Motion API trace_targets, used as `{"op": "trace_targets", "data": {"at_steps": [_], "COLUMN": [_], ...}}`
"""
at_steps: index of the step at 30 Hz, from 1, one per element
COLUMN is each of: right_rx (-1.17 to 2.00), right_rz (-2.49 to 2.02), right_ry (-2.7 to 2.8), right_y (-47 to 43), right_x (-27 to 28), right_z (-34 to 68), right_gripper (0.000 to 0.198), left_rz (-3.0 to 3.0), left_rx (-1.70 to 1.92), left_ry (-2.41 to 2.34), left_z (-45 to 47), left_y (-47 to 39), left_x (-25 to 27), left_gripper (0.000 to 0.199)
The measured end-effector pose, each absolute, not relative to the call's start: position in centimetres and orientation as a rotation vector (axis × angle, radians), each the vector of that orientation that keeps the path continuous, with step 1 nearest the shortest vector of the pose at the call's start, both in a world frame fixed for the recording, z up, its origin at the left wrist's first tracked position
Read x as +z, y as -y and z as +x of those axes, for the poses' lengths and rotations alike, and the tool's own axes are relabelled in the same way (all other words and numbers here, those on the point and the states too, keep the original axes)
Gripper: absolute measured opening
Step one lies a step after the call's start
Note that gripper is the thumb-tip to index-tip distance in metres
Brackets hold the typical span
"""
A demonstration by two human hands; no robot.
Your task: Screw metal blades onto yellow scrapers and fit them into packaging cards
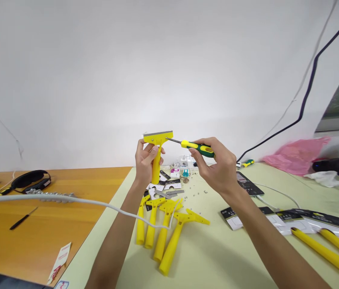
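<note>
My left hand [145,160] is closed round the handle of a yellow scraper [156,162], which stands upright with a metal blade along its top edge. A screw shows at the left of the scraper's head. In my right hand [217,160] is a green and yellow screwdriver [197,148], its tip at the right side of the scraper's head. Below my hands, several more yellow scraper handles [169,249] lie side by side on the pale table. Loose metal blades [169,194] and small metal bits [197,192] are scattered behind them.
A white cable [97,202] crosses in front of my left forearm. Black-and-white packages [301,221] and yellow tubes [328,253] lie at the right, near a dark tablet [249,184]. On the wooden table [76,224] at left are headphones [31,180] and a black screwdriver [21,220].
</note>
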State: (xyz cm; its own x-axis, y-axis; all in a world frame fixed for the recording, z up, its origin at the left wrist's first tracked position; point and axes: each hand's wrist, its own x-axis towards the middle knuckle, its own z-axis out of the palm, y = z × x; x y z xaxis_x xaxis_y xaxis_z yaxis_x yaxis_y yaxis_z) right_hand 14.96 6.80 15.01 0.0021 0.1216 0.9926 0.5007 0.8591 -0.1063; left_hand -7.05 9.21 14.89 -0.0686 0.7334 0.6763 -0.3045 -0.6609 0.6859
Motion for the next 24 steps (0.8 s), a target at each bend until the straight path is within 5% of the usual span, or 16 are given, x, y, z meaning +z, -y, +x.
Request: {"op": "trace_targets", "data": {"at_steps": [24], "right_rx": [-0.402], "right_rz": [-0.556], "right_ry": [1.526], "right_y": [-7.4], "right_x": [14.6], "right_z": [14.8], "right_gripper": [0.009], "left_rz": [1.792], "left_rx": [1.939], "left_ry": [-0.491], "left_z": [-7.2], "left_y": [-9.8], "left_x": [13.8], "left_gripper": [0.035]}}
